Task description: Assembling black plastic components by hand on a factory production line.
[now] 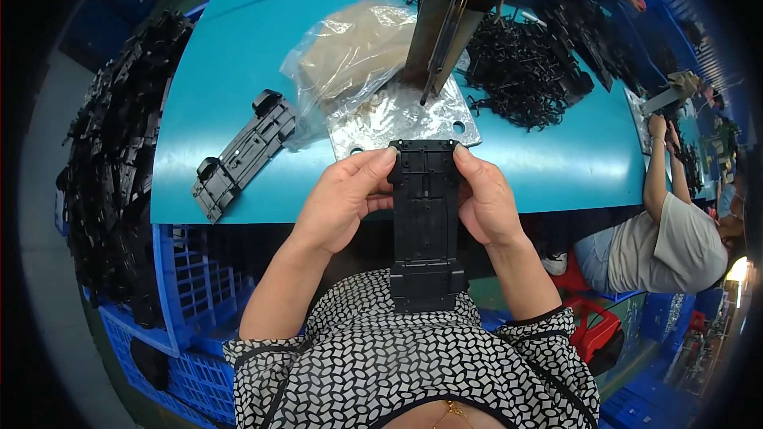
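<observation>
A black plastic toy-car chassis is held upright in front of my body, at the table's near edge. My left hand grips its upper left side, thumb near the corner. On the opposite side my right hand pinches the upper right corner. Both hands are closed on this one part. A similar black chassis lies aslant on the table to the left. Just beyond my hands stands a press-like machine with a thin metal rod over a silver metal base plate.
A clear plastic bag with tan contents rests beside the machine. Small black parts are heaped at the right. Black chassis pile high above blue crates on the left. A co-worker sits at the right.
</observation>
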Motion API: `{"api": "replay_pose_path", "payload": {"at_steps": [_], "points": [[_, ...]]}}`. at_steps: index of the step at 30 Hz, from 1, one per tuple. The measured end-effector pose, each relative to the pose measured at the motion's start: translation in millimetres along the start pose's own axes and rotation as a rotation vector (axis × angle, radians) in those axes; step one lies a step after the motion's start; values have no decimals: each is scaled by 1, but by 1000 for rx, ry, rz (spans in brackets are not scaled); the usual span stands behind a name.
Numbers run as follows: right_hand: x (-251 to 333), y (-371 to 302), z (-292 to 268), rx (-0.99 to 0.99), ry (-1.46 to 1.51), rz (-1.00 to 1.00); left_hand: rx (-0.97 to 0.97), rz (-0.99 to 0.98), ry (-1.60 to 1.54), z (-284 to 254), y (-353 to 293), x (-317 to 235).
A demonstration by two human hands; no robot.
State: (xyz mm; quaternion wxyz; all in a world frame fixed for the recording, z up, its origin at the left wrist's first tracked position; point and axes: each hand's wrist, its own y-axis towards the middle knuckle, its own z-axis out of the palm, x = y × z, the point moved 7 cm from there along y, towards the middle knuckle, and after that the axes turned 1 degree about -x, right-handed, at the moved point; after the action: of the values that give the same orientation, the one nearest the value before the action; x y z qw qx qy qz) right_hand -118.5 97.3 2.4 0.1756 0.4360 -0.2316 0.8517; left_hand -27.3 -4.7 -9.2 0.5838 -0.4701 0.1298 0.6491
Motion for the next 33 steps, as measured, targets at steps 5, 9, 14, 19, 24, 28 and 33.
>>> {"api": "replay_pose_path", "payload": {"at_steps": [5, 9, 14, 19, 24, 28, 33], "points": [[5, 6, -5, 4, -78, 26, 15, -51, -24, 1, 7, -6], [4, 12, -8, -11, -78, 45, 46, 3, -31, -3, 16, -6], [7, 24, -30, -54, -136, -11, 51, 45, -48, -1, 23, -12], [10, 29, -34, -43, -108, 6, 54, 19, -84, -3, 32, -7], [10, 31, -32, -11, -51, -35, 98, 13, -146, -2, 37, -4], [9, 33, -33, -9, -20, -44, 100, 33, -176, 0, 37, -5], [10, 34, -31, -41, 19, -51, 84, 56, -166, -2, 38, -4]]}}
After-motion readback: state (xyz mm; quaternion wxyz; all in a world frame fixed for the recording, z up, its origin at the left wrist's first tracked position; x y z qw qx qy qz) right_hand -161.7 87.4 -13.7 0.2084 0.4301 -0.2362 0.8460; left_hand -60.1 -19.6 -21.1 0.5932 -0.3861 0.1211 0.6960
